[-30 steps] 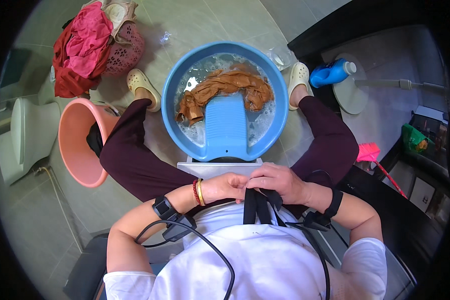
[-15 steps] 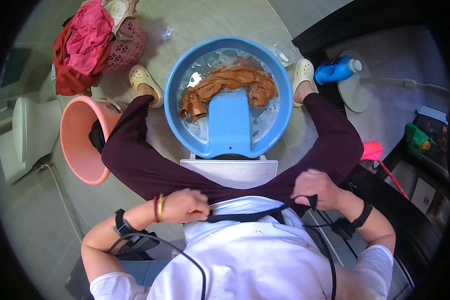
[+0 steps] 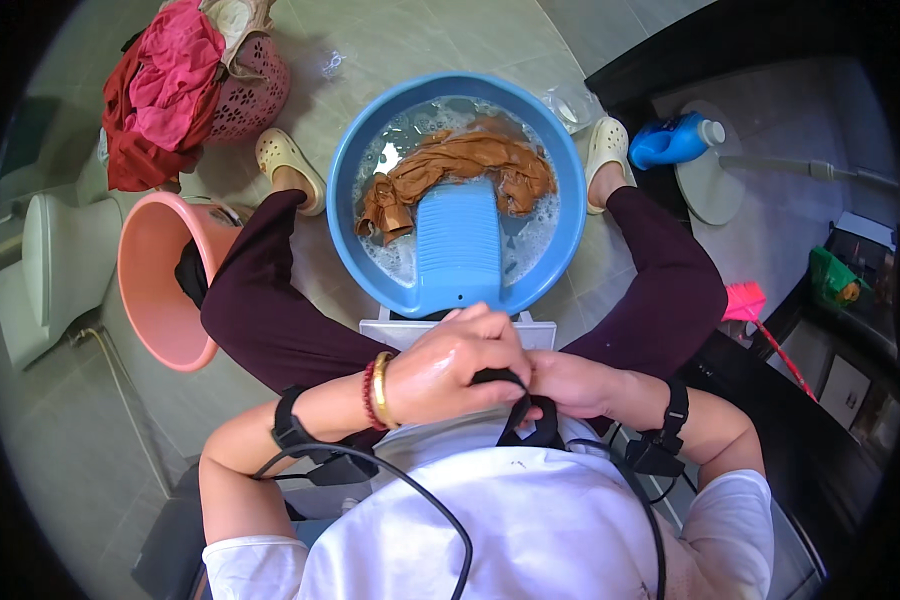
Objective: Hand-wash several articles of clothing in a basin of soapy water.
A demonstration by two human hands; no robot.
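Note:
My left hand (image 3: 455,365), with red beads and a gold bangle at its wrist, is closed on a black strap (image 3: 538,432) in front of my white shirt. Against it, my right hand (image 3: 575,382) is closed on the same strap, its fingertips partly hidden behind the left. Beyond both hands stands a round blue basin (image 3: 342,200) of sudsy water. Inside it a ridged blue washboard (image 3: 458,245) slopes down toward the water. Wet brown cloth (image 3: 460,160) lies bunched over the board's far end.
At left, a pink bucket (image 3: 208,235) lies tipped with dark cloth inside. A pink basket (image 3: 255,95) heaped with red and pink clothes (image 3: 175,85) stands behind it. A toilet (image 3: 60,270) is far left. A blue bottle (image 3: 670,140) and a pink brush (image 3: 745,302) are at right.
My hands were apart, with the black strap stretched between them at my waist. They have come together and risen slightly, and the strap now loops between them.

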